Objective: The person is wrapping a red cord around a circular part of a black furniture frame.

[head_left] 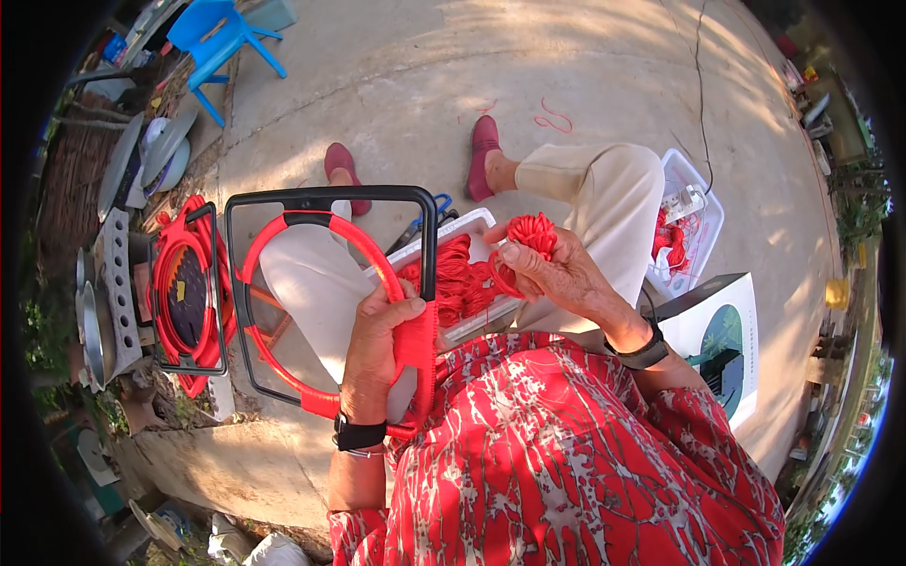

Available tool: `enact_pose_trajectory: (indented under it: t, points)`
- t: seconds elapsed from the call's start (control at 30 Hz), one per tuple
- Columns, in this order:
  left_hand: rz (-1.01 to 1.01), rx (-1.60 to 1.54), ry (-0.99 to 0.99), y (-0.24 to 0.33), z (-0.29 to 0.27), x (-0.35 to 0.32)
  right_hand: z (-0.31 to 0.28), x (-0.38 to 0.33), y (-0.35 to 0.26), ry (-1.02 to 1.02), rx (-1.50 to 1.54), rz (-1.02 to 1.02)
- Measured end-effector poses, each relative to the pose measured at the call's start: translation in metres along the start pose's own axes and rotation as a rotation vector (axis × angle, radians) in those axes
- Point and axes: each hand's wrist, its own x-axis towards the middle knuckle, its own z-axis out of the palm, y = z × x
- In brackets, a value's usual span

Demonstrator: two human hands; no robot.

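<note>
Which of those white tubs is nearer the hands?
The tub between the legs, close by the right hand; the other tub stands outside the right leg.

From where I stand, I can see that the person wears a red top, covered by a greyish-beige pattern which resembles thin branches, and its sleeves leave the forearms uncovered. On the left wrist there is a black band with a thin, pale bracelet just beside it, while the right wrist carries a dark band of its own. The trousers are plain and of cream colour, and the low-cut shoes are deep red, without visible laces.
</note>
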Motion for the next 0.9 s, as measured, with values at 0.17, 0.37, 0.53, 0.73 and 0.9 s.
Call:
enact_pose_trajectory:
  t: [0.17, 0.37, 0.53, 0.73, 0.9]
  points:
    - [0.152, -0.024, -0.036, 0.011, 0.006, -0.012, 0.001, -0.005, 0.026, -0.023, -0.510, -0.074]
    - [0.241, -0.092, -0.038, 0.018, 0.004, -0.020, -0.019, -0.014, 0.010, -0.337, -0.595, 0.235]
    - [0.249, -0.113, -0.026, 0.021, 0.004, -0.021, -0.004, -0.007, -0.020, -0.127, -0.358, -0.116]
    - [0.286, -0.181, -0.082, 0.024, 0.003, -0.025, 0.006, 0.009, -0.059, 0.003, -0.193, -0.147]
    - [0.295, -0.260, -0.150, 0.026, 0.001, -0.030, 0.011, 0.016, -0.055, 0.077, -0.112, -0.244]
